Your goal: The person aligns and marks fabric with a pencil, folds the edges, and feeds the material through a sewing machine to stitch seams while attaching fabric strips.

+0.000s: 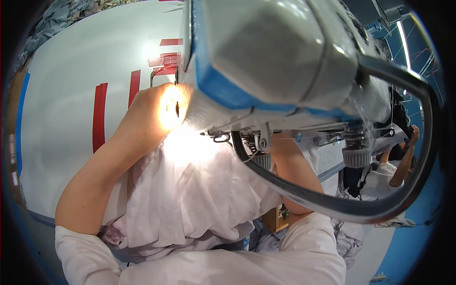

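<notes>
A white and blue sewing machine [280, 52] fills the upper middle and right. At the left side of its head is my left hand [159, 107], bent at the wrist and lit by a harsh glare. Its fingers are lost behind the machine head and in the bright light, so their grip does not show. White cloth [199, 190] hangs in folds from below the machine head toward my lap, between my forearms. My right forearm [297, 175] reaches up behind the machine, which hides the right hand.
Red tape strips [99, 116] mark the white tabletop [61, 118], edged with blue tape. Piled fabric [61, 21] lies beyond its far left. A dark curved bar [427, 137] loops out at right. Another person [403, 161] sits farther right, near crumpled cloth [349, 240].
</notes>
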